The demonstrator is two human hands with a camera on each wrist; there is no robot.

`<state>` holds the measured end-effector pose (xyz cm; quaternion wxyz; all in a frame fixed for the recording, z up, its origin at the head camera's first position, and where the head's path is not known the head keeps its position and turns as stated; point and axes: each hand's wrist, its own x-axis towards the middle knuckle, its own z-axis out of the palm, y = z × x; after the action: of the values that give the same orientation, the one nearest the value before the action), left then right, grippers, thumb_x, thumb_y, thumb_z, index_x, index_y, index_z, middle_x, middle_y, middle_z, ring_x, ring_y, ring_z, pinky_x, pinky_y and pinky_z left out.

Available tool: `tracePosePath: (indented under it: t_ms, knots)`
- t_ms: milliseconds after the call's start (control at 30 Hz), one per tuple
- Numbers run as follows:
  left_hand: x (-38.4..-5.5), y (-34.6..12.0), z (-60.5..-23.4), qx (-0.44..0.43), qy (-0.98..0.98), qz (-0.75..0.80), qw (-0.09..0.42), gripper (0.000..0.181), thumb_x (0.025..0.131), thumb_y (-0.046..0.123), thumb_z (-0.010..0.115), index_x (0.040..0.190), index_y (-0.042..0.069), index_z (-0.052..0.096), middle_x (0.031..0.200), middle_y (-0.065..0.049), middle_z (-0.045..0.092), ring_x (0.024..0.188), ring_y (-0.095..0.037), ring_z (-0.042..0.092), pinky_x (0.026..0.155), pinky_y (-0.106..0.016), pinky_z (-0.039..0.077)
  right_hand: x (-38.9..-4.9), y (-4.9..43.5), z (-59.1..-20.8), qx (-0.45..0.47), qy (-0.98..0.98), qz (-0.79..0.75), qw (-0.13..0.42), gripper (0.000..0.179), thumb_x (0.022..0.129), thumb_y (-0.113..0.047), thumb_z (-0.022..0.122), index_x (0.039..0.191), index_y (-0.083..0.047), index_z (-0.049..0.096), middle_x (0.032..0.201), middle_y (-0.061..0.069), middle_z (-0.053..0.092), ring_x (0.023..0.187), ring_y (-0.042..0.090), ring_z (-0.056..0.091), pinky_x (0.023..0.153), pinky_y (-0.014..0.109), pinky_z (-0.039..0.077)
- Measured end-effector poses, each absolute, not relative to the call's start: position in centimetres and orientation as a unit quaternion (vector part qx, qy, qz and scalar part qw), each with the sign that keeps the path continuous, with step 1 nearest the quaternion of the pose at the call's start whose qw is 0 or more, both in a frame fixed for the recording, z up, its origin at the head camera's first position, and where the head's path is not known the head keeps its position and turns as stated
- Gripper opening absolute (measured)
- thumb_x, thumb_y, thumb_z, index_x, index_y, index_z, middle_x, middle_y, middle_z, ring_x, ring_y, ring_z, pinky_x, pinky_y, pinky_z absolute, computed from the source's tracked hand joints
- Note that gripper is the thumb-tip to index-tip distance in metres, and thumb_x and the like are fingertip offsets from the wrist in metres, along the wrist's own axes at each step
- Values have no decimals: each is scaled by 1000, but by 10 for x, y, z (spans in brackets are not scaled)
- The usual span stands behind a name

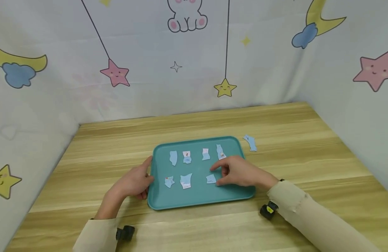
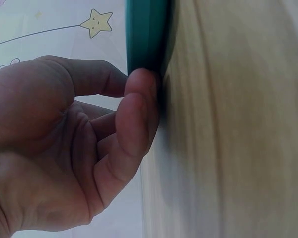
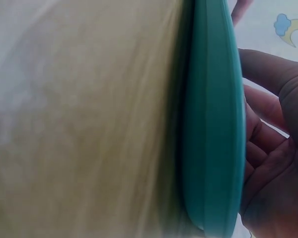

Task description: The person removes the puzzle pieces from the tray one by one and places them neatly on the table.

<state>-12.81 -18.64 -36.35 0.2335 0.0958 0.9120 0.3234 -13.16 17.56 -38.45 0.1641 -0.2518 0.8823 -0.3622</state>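
Note:
A teal tray (image 1: 200, 194) lies on the wooden table, holding several torn-looking pale blue pieces in two rough rows. My left hand (image 1: 134, 182) grips its left rim; in the left wrist view the thumb and curled fingers meet the tray's edge. Over the right part of the tray is my right hand (image 1: 239, 171), thumb and index finger spread apart. Its thumb tip is right at the edge of a small blue piece (image 1: 211, 179). Behind that hand stands a narrow piece (image 1: 220, 152) in the back row. The right wrist view shows the tray wall hiding the fingertips.
One more blue piece (image 1: 251, 142) lies on the table (image 1: 294, 140), just beyond the tray's back right corner. A white cloth (image 1: 143, 94) printed with stars and moons surrounds the table at the back and sides.

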Motion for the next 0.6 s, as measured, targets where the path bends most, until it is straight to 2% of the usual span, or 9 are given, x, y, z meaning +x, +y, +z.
tracePosePath:
  t_ms: [600]
  knots:
    - [-127, -187, -363, 100, 910, 331, 228, 79, 102, 4, 47, 167, -7, 4, 62, -9, 60, 46, -17, 61, 47, -34, 57, -131, 172, -384, -260, 882, -361, 156, 27, 87, -19, 87, 112, -13, 81, 68, -8, 56, 63, 6, 50, 60, 20, 41]
